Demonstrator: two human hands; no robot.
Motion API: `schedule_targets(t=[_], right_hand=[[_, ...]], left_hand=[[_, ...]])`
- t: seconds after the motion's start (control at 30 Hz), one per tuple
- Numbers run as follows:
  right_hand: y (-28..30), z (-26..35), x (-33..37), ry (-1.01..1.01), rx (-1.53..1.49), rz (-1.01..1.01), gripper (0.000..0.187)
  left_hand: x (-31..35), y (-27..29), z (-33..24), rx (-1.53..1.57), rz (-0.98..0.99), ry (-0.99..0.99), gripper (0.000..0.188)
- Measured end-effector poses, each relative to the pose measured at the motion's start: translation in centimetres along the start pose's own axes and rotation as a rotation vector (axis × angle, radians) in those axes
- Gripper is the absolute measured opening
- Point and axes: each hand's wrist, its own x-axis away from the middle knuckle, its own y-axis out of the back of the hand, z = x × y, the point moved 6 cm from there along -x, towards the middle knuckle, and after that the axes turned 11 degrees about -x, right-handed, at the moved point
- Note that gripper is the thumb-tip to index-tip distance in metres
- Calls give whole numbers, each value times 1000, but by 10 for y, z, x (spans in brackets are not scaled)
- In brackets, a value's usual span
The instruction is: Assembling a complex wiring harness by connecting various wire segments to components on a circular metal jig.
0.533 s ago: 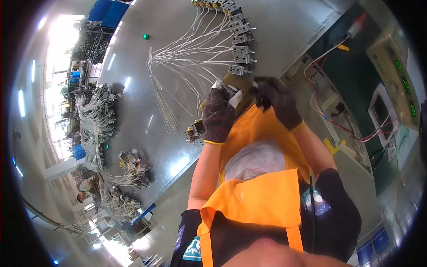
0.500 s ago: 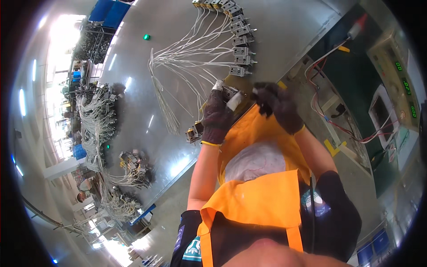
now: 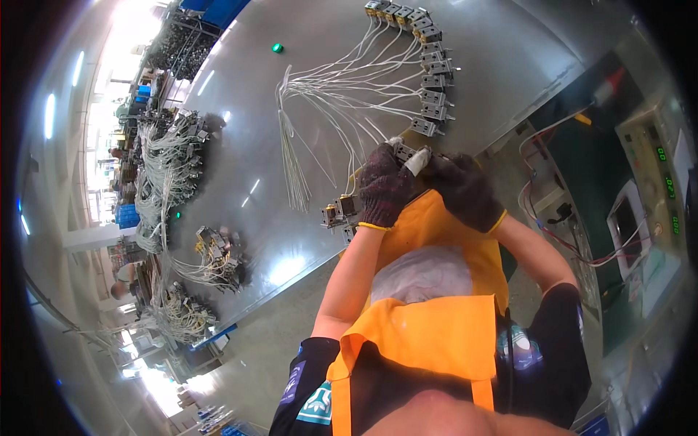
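Dark work gloves cover both my hands, with white wrapping on fingertips of the left. My left hand [image 3: 385, 187] is closed on a small grey metal solenoid-like part [image 3: 405, 152] at the table's near edge. Against its right end my right hand [image 3: 467, 190] is curled, fingertips bunched; what they pinch is hidden. Beyond my hands, several like parts [image 3: 435, 82] stand in a curved row, each on white wires [image 3: 349, 81] that gather into one bundle [image 3: 285, 91]. A few more parts with yellow coils [image 3: 336, 211] lie just left of my left hand.
A heap of wired parts [image 3: 171, 156] lies along the metal table's [image 3: 247, 160] left side, with a smaller pile [image 3: 218, 254] nearer. A green round object [image 3: 278, 48] sits at the back. On the right, a bench holds an instrument with green digits [image 3: 665, 167] and red-and-white leads [image 3: 542, 221].
My right hand has moved in from the side and now meets the metal part in my left hand. The whole view has shifted, so the table appears farther right.
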Motion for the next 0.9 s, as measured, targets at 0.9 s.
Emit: schedule_targets(t=[0.9], right_hand=[[-7,-41,48,-995,-1280,-494,30]], left_hand=[[7,-4,-8,408,198,-40,54]])
